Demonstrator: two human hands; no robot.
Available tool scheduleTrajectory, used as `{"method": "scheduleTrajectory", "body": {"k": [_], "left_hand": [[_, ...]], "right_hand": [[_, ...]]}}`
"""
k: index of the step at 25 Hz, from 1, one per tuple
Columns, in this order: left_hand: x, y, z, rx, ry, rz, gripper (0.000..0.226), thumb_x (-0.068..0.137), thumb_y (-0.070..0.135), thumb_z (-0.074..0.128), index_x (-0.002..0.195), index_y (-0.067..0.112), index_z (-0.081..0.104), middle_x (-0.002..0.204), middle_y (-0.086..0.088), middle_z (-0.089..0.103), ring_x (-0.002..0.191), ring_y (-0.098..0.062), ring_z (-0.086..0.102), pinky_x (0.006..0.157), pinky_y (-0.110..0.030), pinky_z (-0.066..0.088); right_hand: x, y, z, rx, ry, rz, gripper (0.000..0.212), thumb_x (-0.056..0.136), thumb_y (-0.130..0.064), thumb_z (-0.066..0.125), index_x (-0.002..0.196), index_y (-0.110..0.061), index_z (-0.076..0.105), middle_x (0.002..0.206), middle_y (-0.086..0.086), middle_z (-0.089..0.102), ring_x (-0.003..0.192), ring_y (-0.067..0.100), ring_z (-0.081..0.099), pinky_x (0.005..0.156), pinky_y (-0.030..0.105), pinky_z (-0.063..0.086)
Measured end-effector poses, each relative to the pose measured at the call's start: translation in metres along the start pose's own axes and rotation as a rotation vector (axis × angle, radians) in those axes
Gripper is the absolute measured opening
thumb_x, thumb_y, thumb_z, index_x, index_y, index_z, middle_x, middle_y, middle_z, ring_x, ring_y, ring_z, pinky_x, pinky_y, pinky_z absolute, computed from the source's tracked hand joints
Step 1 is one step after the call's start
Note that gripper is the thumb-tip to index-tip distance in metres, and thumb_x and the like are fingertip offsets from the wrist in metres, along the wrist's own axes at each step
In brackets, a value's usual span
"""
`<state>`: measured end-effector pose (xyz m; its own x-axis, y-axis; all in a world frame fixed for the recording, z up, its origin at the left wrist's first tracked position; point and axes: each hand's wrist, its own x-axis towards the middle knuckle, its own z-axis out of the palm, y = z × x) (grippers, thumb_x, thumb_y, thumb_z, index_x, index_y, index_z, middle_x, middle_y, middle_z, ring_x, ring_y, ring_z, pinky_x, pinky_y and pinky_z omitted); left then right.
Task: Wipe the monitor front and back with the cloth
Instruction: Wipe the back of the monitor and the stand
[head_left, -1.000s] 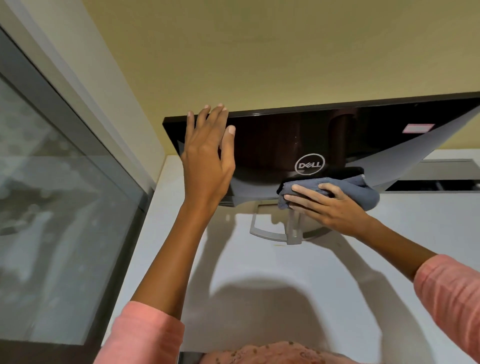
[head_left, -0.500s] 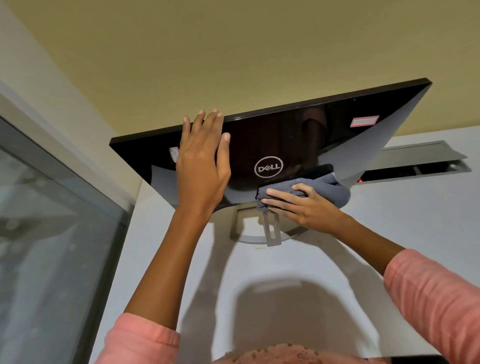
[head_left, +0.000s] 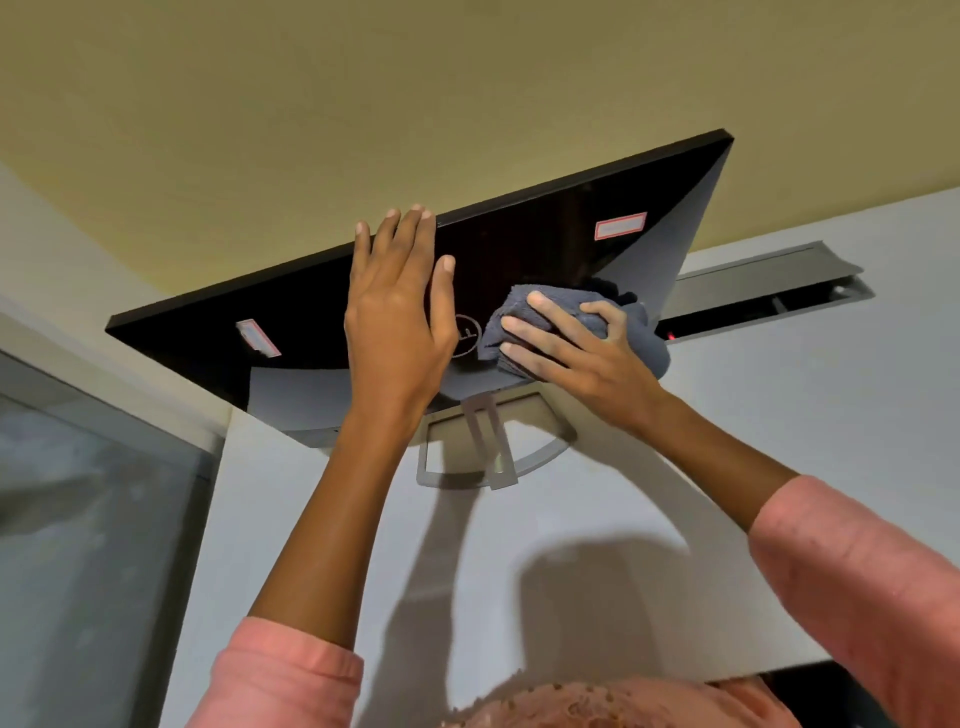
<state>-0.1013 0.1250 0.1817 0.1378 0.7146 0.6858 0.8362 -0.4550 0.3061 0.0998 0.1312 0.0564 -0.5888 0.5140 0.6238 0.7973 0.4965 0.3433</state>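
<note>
The white counter fills the lower part of the view, running up to a yellowish wall, with a glass pane along its left side. A long slot is cut into the counter at the right with its grey lid raised — what lies inside is too dark to tell, apart from a small red light. The monitor stands on the counter on a grey stand, its glossy black back facing the camera, with a pale red-edged sticker near its upper right and another sticker at the left. The left hand lies flat against the back of the monitor, fingers straight and close together, their tips reaching the top edge — its grip is spread, holding nothing, and it partly covers the round logo. The right hand is just beside it, its grip curled round a bunched grey-blue cloth pressed to the lower middle of the monitor's back, beside the logo. Both pink sleeves are pushed up the forearms.
</note>
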Motion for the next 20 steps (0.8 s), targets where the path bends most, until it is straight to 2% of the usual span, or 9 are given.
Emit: {"method": "scheduleTrajectory", "body": {"k": [3,7,9,13,16,18,20], "left_hand": [[0.006,0.012,0.007,-0.006,-0.043,0.028,0.037,0.099,0.015,0.045,0.132,0.001,0.051,0.137,-0.015,0.052,0.135,-0.026,0.04,0.119,-0.037,0.018],[0.01,0.021,0.014,-0.018,-0.029,0.041,0.035,0.098,0.014,0.046,0.13,0.001,0.054,0.134,-0.014,0.055,0.132,-0.026,0.044,0.117,-0.036,0.023],[0.01,0.023,0.017,-0.039,0.008,0.02,0.033,0.097,0.014,0.048,0.127,0.002,0.057,0.131,-0.014,0.057,0.129,-0.025,0.048,0.116,-0.036,0.026],[0.009,0.025,0.025,-0.075,0.069,-0.013,0.031,0.097,0.013,0.049,0.125,0.003,0.06,0.129,-0.011,0.059,0.126,-0.021,0.05,0.115,-0.036,0.028],[0.008,0.026,0.028,-0.079,0.094,-0.014,0.03,0.097,0.012,0.049,0.123,0.003,0.061,0.127,-0.01,0.061,0.124,-0.02,0.052,0.114,-0.039,0.031],[0.008,0.026,0.03,-0.066,0.111,-0.006,0.03,0.096,0.012,0.049,0.122,0.003,0.062,0.125,-0.01,0.062,0.123,-0.021,0.054,0.113,-0.04,0.032],[0.01,0.025,0.031,-0.061,0.122,-0.008,0.029,0.096,0.012,0.05,0.121,0.003,0.063,0.124,-0.01,0.063,0.122,-0.021,0.055,0.112,-0.04,0.033]], "right_hand": [[-0.001,-0.019,0.014,0.009,-0.019,-0.014,0.046,0.096,0.001,0.04,0.135,-0.022,0.043,0.152,-0.003,0.036,0.143,0.02,0.027,0.098,0.048,0.031],[-0.05,-0.002,0.024,-0.056,-0.215,-0.099,0.054,0.091,-0.002,0.031,0.139,-0.021,0.044,0.152,-0.002,0.036,0.141,0.021,0.033,0.096,0.05,0.039],[-0.076,0.014,0.019,-0.088,-0.272,0.0,0.056,0.09,-0.003,0.027,0.138,-0.022,0.048,0.148,-0.001,0.042,0.136,0.022,0.04,0.095,0.049,0.043],[-0.087,0.041,0.004,0.0,-0.176,0.289,0.063,0.08,0.01,0.033,0.136,-0.015,0.046,0.144,0.008,0.048,0.131,0.037,0.044,0.088,0.054,0.045],[-0.065,0.034,-0.007,0.128,-0.129,0.445,0.082,0.063,0.023,0.062,0.136,-0.009,0.046,0.145,0.016,0.043,0.134,0.044,0.036,0.088,0.056,0.042],[-0.04,0.023,-0.012,0.184,-0.07,0.567,0.092,0.06,0.022,0.066,0.139,-0.013,0.036,0.149,0.017,0.037,0.139,0.042,0.027,0.091,0.052,0.04],[-0.014,0.006,-0.01,0.27,0.031,0.647,0.089,0.064,0.022,0.063,0.142,-0.014,0.036,0.151,0.017,0.032,0.142,0.039,0.018,0.094,0.05,0.037]]}}
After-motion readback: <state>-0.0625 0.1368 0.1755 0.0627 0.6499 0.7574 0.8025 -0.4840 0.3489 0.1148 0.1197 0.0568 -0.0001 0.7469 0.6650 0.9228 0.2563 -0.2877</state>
